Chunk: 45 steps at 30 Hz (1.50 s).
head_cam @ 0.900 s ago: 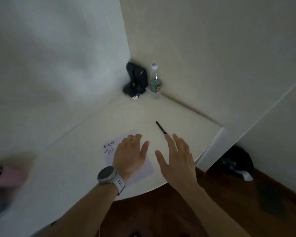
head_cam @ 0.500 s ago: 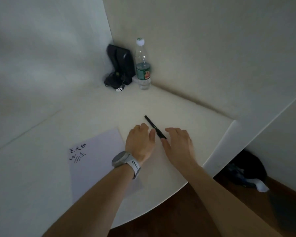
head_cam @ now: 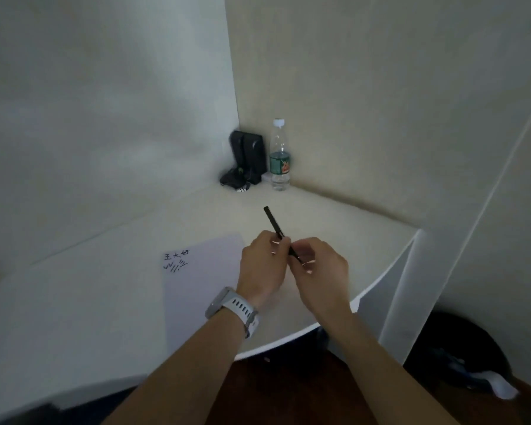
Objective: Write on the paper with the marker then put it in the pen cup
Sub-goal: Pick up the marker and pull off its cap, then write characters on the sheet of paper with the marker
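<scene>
Fingers of both hands close on the marker (head_cam: 276,230): our left hand (head_cam: 262,268) pinches its middle, our right hand (head_cam: 318,268) the near end. We hold it just above the table (head_cam: 334,216), long axis slanting away to the left. It looks slim, black. The paper (head_cam: 196,277) lies left, nearer our left hand.

I can't see the marker's (head_cam: 273,223) lower half; it disappears between my left hand (head_cam: 262,266) and right hand (head_cam: 318,271), so whether its cap is on I cannot tell. The handwriting (head_cam: 176,260) on the paper (head_cam: 203,280) is too small for me to read. My left forearm covers the paper's near corner. The dark objects (head_cam: 246,162) in the far corner are too dim to identify. The surface (head_cam: 74,302) runs off the left edge.
</scene>
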### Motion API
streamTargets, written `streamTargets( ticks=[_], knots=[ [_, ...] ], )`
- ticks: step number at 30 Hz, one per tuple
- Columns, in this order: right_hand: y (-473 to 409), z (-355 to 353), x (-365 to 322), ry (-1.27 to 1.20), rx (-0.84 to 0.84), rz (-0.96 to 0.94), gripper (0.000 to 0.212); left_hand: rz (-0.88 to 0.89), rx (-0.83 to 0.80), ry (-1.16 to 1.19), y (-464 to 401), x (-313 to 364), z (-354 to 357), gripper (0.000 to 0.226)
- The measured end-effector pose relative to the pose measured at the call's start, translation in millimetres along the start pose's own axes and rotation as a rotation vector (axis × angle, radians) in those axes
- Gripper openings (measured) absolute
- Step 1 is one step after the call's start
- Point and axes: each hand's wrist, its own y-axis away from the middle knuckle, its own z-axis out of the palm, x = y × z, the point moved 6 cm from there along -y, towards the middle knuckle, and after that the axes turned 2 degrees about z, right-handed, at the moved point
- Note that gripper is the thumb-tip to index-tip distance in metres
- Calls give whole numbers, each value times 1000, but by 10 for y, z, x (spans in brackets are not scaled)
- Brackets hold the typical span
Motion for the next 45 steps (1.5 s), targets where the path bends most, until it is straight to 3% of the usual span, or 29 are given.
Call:
streamTargets(
  ticks=[4,9,12,18,24,30,33,35,37,42,45],
  knots=[
    [759,-228,-428,-200,-80,-14,16,134,56,138,849,182,-616,14],
    [1441,-381,-1009,-533,-263,74,10,289,-17,97,1814,366,-1228,14],
    [1742,-434,-1253,-593,-274,101,17,313,15,92,2214,416,-1532,14],
    [2126,-594,-1533,-773,-221,123,26,285,57,172,2599,442,-1928,17],
    [2253,-508,-1709,-795,-321,90,32,360,46,6,2670,471,-2113,40],
    [1912,28,-1530,-762,-347,126,35,315,-96,-28,2333,103,-2004,40],
    [1321,138,-1162,-883,-159,266,35,223,-134,19,1931,-305,-2094,42],
    [860,202,-987,-820,-88,230,34,130,-108,58,1592,-668,-2177,46],
    [540,494,-939,-690,-155,143,29,62,-68,73,1203,-975,-2182,48],
    [-46,1382,-815,-590,-269,164,12,119,65,-168,162,-1269,-1948,52],
    [-404,1681,-695,-514,-306,177,12,170,155,-320,-284,-1424,-1902,39]
  ],
)
